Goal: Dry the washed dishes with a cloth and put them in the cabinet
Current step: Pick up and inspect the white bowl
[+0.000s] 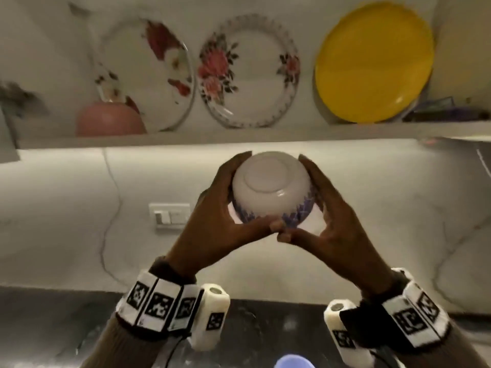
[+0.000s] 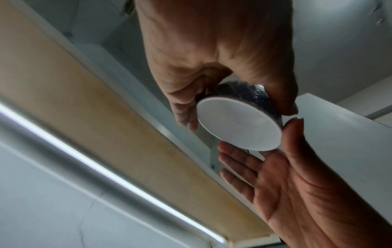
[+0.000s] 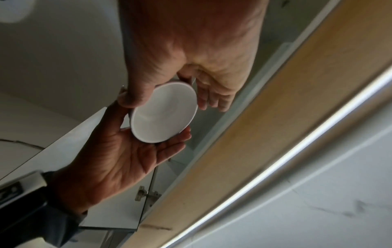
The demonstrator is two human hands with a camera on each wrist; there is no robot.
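A white bowl (image 1: 268, 187) with a blue pattern near its rim is held upside down, its foot ring facing me, just below the shelf (image 1: 239, 135). My left hand (image 1: 220, 208) cups its left side and my right hand (image 1: 326, 208) its right side, with the thumbs meeting under the rim. The left wrist view shows the bowl's white inside (image 2: 239, 124) between my left hand (image 2: 212, 58) and right hand (image 2: 297, 184). From the right wrist, the bowl (image 3: 163, 114) sits between my right hand (image 3: 191, 50) and left hand (image 3: 118, 159). No cloth is in view.
On the shelf lean two floral plates (image 1: 148, 73) (image 1: 249, 73) and a yellow plate (image 1: 374, 62), beside an upturned pink bowl (image 1: 109, 118). A wall switch (image 1: 170, 216) is on the marble backsplash. A dark countertop (image 1: 53, 328) lies below, with a pale blue object (image 1: 292, 363) at the bottom edge.
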